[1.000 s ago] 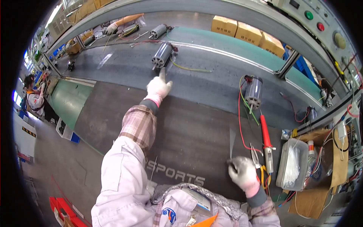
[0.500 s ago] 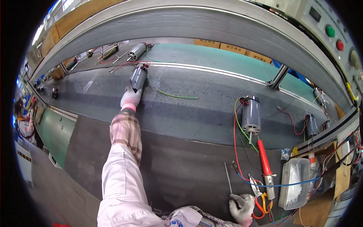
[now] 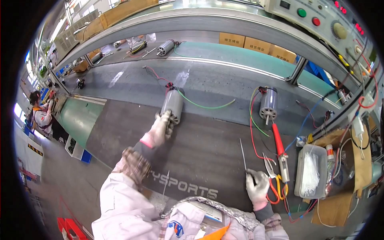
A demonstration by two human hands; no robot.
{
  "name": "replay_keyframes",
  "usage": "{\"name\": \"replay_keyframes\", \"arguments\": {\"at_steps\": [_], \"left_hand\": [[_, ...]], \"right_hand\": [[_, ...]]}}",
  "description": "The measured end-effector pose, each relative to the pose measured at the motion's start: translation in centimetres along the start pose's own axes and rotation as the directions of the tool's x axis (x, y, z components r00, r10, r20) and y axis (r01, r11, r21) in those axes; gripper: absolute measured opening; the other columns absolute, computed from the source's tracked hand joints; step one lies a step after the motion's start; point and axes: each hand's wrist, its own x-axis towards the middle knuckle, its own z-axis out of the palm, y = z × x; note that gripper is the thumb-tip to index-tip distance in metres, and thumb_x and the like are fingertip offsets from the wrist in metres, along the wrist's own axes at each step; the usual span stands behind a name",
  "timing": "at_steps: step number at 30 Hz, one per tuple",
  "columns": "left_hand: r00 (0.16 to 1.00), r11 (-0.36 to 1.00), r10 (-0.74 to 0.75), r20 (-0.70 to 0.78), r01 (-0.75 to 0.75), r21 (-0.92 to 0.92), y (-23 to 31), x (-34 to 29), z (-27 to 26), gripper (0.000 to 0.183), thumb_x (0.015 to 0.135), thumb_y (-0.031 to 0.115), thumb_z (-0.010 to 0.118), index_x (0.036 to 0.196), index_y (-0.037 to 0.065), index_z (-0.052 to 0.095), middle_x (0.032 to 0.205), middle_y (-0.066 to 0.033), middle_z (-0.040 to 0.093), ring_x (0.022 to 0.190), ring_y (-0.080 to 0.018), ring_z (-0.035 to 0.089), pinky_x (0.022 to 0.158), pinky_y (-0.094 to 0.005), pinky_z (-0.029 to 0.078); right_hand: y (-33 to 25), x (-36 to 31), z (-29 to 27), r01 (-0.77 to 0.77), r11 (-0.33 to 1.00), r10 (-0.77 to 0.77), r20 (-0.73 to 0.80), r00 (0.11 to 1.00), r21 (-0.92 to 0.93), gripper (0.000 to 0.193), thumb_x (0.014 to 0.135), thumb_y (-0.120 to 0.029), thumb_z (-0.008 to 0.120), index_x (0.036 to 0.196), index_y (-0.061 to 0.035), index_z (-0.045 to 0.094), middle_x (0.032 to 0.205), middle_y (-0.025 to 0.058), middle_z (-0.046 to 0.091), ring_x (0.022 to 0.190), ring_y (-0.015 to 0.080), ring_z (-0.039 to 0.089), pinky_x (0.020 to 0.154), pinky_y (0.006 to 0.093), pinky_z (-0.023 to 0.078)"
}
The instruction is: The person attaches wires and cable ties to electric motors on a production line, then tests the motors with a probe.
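Grey belt point(image 3: 128, 86), one run, crosses the workplace from 10 o'clock to 3, with one dark mat point(image 3: 208, 156) on the near side, reaching toward 6. One control box point(image 3: 328, 24) sits at 2 o'clock, bearing one green and one red button. At 9 o'clock stands one other person point(image 3: 42, 116); at 1 o'clock three cartons point(image 3: 258, 46) form a row.

Three motors show plainly: a far motor point(image 3: 165, 48) at 11 o'clock, a right motor point(image 3: 269, 100) near 3, and the held motor point(image 3: 173, 104) just at 11 from the centre, over the seam of belt and mat. One bin point(image 3: 299, 176) of white ties point(image 3: 311, 172) is at 4.

The person's left arm comes in from 7 o'clock and slants upward; the left hand point(image 3: 161, 128), gloved, grasps the held motor's near end. The right hand point(image 3: 258, 184), between 4 and 5, has its wrist low and fingers curled, pinching one thin rod point(image 3: 243, 154) that points toward 12. Beside it lie one red-handled tool point(image 3: 279, 140) and one pair of cutters point(image 3: 269, 166).
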Motion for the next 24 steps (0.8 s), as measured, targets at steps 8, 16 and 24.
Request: {"name": "replay_keyframes", "arguments": {"at_steps": [8,16,24], "left_hand": [[0.935,0.988,-0.156,0.319,0.149,0.046,-6.5,-18.8,2.0,0.079,0.095,0.045,0.056,0.152,0.026,0.006,0.074,0.0011,0.046,0.049,-0.0057,0.036,0.041,-0.0207,0.028],[0.905,0.824,0.085,0.416,-0.299,0.482,-10.2,-21.6,2.9,0.082,0.090,0.040,0.061,0.152,0.007,0.018,0.112,-0.0199,0.061,0.086,-0.0268,0.066,0.074,-0.0368,0.054],[0.857,0.601,0.185,0.482,-0.486,0.634,-6.4,-18.7,9.3,0.101,0.069,0.050,0.076,0.142,-0.002,0.029,0.123,-0.0272,0.055,0.120,-0.0404,0.054,0.101,-0.0449,0.043]], "right_hand": [[-5.6,-0.2,-0.4,0.217,0.970,-0.240,0.327,0.914,0.107,0.029,0.081,-0.025,0.069,0.105,-0.0086,0.071,0.071,0.0089,0.063,0.069,0.0285,0.064,0.065,0.0414,0.048],[-4.8,0.0,0.7,-0.604,0.526,0.263,0.560,0.786,0.600,0.053,0.098,-0.040,0.052,0.132,-0.0001,0.046,0.092,0.0054,0.065,0.071,0.0093,0.061,0.060,0.0243,0.048],[-8.6,6.5,-0.2,0.404,0.876,-0.439,0.088,0.894,0.264,0.013,0.089,-0.012,0.060,0.096,-0.0033,0.067,0.084,0.0086,0.067,0.070,0.0248,0.064,0.061,0.0346,0.051]]}}
